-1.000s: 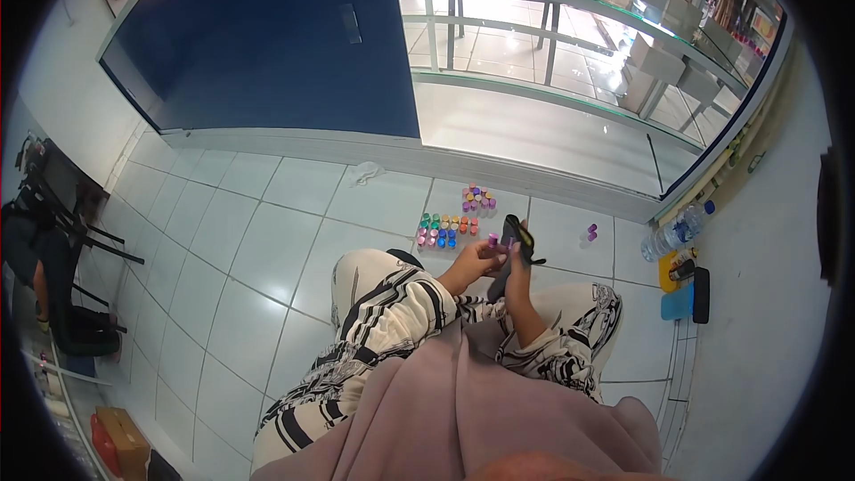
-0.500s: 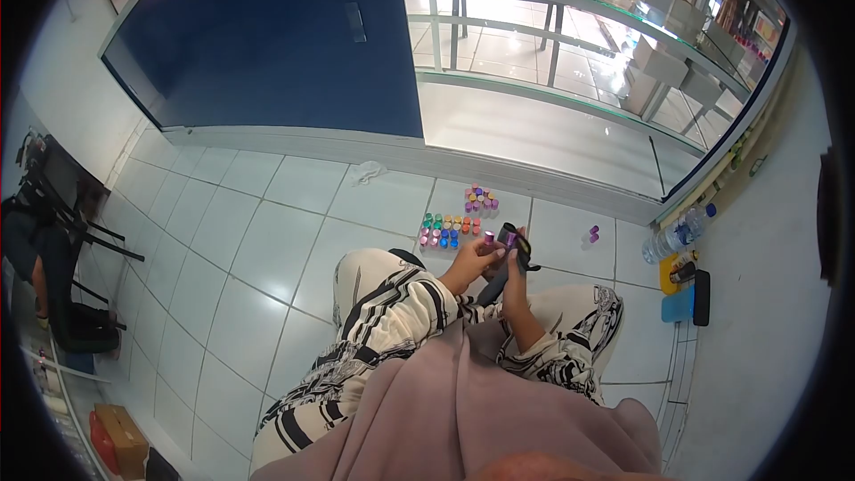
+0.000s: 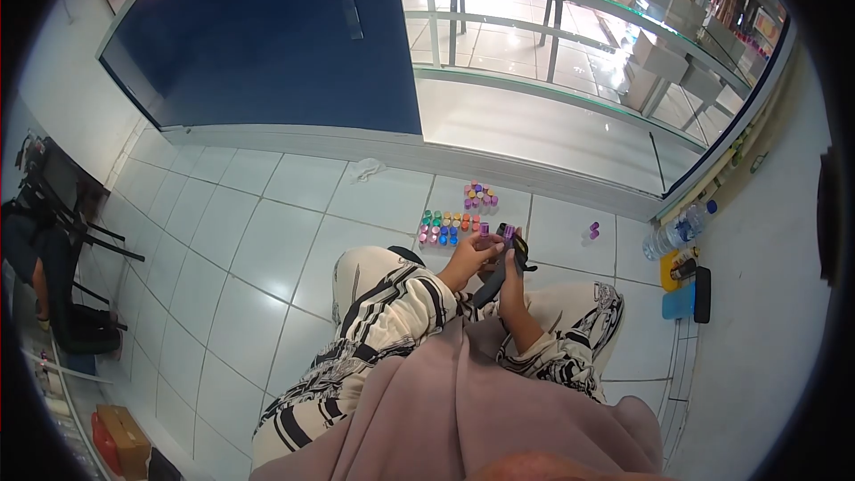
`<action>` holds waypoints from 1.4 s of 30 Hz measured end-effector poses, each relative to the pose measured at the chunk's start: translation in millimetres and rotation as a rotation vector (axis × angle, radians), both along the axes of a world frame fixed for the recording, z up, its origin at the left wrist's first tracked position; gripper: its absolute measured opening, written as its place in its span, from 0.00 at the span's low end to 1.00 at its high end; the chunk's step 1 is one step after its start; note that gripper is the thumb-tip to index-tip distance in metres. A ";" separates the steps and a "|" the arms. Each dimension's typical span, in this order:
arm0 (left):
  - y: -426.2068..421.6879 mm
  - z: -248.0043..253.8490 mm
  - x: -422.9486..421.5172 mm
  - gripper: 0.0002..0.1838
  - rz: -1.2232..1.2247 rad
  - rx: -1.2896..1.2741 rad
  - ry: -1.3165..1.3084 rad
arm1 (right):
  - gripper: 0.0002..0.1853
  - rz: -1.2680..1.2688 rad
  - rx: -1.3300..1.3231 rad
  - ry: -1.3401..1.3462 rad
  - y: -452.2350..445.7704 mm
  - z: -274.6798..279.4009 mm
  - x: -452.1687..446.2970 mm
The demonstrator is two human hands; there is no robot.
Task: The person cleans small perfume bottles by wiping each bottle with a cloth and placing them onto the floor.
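My left hand (image 3: 468,262) has its fingers closed around a small purple-capped bottle (image 3: 484,229), held upright. Close beside it, my right hand (image 3: 513,285) grips a dark hand-held tool (image 3: 490,289) with a long grey handle, shaped like a price label gun. A purple patch shows at the tool's upper end; I cannot tell whether it is part of the tool or another bottle. Just beyond my hands, small bottles (image 3: 443,229) with green, orange, pink and blue caps stand in rows on the floor. A second cluster of bottles (image 3: 481,195), mostly purple-capped, stands behind them.
Two purple-capped bottles (image 3: 594,231) are on the tiles to the right. By the right wall are a water bottle (image 3: 679,232), a blue box (image 3: 678,305) and a black case (image 3: 703,296). A glass display case (image 3: 534,107) stands ahead. Another person (image 3: 67,285) sits at left.
The tool in my right hand has turned, and its grey handle now shows lower left, toward me. My left hand and its bottle have shifted slightly up and left.
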State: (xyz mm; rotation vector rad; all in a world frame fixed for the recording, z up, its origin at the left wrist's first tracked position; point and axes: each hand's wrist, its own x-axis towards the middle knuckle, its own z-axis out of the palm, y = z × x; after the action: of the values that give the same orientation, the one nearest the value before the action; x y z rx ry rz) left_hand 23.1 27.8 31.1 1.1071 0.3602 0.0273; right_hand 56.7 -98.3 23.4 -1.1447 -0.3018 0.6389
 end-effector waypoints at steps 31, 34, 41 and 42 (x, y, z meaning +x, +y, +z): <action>0.5 -8.6 0.9 0.16 -0.010 -0.037 0.059 | 0.31 -0.059 -0.066 0.048 -0.7 23.5 -7.0; 2.6 -5.4 -1.1 0.14 0.023 0.043 0.052 | 0.33 -0.058 -0.007 0.026 2.4 8.1 -6.4; -4.7 -7.7 -3.8 0.19 -0.225 -0.002 0.042 | 0.33 -0.291 0.007 -0.034 8.8 2.0 31.2; -3.2 -13.5 -3.3 0.19 -0.199 -0.026 0.034 | 0.33 -0.205 -0.008 0.064 3.7 3.2 26.7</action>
State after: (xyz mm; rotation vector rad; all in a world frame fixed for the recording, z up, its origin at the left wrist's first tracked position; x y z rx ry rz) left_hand 19.9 24.6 17.6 1.1145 0.2790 -0.1715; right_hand 83.4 -94.7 26.6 -1.1433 -0.1250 0.4946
